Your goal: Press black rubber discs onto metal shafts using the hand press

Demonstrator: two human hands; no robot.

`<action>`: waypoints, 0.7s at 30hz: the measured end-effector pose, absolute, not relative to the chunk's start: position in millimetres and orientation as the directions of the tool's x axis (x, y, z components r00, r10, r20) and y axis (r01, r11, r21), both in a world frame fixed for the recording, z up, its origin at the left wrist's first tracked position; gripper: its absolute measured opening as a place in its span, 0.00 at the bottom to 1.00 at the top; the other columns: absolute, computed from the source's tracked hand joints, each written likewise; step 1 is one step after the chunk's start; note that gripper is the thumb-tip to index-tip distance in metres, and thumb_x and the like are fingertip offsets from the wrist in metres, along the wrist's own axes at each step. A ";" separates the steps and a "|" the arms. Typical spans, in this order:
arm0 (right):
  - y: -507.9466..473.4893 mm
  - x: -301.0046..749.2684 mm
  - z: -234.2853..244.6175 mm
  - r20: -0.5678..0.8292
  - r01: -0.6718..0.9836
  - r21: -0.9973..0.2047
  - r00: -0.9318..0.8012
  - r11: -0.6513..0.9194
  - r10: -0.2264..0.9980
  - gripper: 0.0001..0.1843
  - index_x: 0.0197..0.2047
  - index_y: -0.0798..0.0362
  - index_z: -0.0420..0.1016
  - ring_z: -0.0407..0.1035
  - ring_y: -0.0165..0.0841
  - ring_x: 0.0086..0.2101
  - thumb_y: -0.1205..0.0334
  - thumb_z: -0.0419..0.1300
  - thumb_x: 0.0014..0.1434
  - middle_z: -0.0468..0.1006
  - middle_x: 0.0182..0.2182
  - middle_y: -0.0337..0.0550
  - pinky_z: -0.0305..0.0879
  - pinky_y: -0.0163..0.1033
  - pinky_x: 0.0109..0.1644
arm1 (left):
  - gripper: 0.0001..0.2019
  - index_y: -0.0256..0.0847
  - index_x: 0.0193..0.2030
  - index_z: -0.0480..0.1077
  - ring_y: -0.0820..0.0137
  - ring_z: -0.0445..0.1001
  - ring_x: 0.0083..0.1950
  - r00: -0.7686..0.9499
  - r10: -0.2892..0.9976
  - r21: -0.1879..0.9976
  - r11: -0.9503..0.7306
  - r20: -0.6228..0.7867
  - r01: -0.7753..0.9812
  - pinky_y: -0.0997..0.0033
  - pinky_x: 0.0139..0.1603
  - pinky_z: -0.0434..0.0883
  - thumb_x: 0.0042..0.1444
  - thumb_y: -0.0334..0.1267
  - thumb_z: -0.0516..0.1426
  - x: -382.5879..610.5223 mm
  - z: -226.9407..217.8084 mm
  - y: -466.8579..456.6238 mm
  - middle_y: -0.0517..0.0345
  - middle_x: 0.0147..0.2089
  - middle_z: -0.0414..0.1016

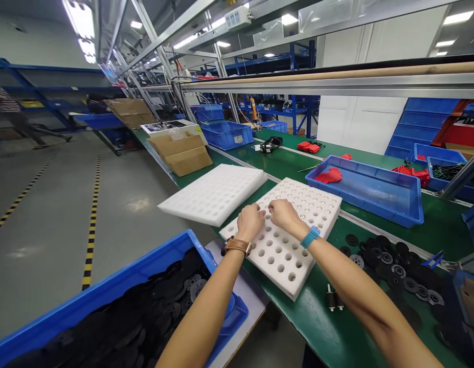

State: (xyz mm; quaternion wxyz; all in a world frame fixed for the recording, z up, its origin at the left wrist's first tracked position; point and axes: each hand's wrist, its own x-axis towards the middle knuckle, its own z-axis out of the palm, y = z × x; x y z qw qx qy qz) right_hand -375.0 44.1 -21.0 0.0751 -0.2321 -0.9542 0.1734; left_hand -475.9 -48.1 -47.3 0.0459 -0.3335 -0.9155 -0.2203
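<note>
A white foam tray (277, 266) with rows of round holes lies on the green bench in front of me. Many of its far holes hold small, shiny round parts, while the nearer holes show dark and hollow. My left hand (251, 222) is over the middle of the tray, fingers curled in a closed grip. Close beside it, my right hand (285, 214) is also closed, thumb and fingers pinched together. Whatever either hand grips is hidden or too small to make out. A second white foam sheet (221, 189) lies to the left, sticking out past the bench edge.
Black discs (386, 260) are heaped at right, near two small black rollers (331, 299). A blue bin (186, 237) of black discs stands at lower left. Behind the tray sits a shallow blue tray (375, 191) with a red piece. A cardboard box (186, 156) stands farther left.
</note>
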 end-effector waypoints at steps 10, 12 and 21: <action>32.7 -427.4 -61.4 0.105 0.413 -0.343 -0.876 0.844 0.471 0.16 0.56 0.56 0.74 0.75 0.39 0.48 0.55 0.62 0.71 0.76 0.52 0.48 0.75 0.50 0.53 | 0.09 0.39 0.37 0.77 0.54 0.81 0.44 -0.788 0.568 0.410 0.677 0.235 0.611 0.63 0.41 0.70 0.61 0.36 0.56 -523.1 -75.8 -44.1 0.44 0.41 0.84; 33.9 -427.3 -68.6 0.139 0.396 -0.354 -0.874 0.847 0.466 0.16 0.56 0.56 0.74 0.75 0.39 0.48 0.55 0.62 0.71 0.76 0.52 0.48 0.75 0.50 0.52 | 0.09 0.38 0.36 0.77 0.53 0.80 0.42 -0.797 0.545 0.419 0.680 0.259 0.601 0.62 0.39 0.69 0.61 0.36 0.55 -524.9 -81.9 -40.5 0.43 0.40 0.83; 32.2 -418.4 -69.7 0.353 0.269 -0.460 -0.819 0.846 0.452 0.07 0.47 0.57 0.74 0.74 0.35 0.44 0.62 0.60 0.72 0.77 0.46 0.44 0.73 0.44 0.50 | 0.05 0.41 0.34 0.70 0.55 0.77 0.41 -0.786 0.428 0.510 0.600 0.447 0.616 0.60 0.41 0.68 0.59 0.35 0.55 -513.6 -96.7 -45.1 0.46 0.39 0.79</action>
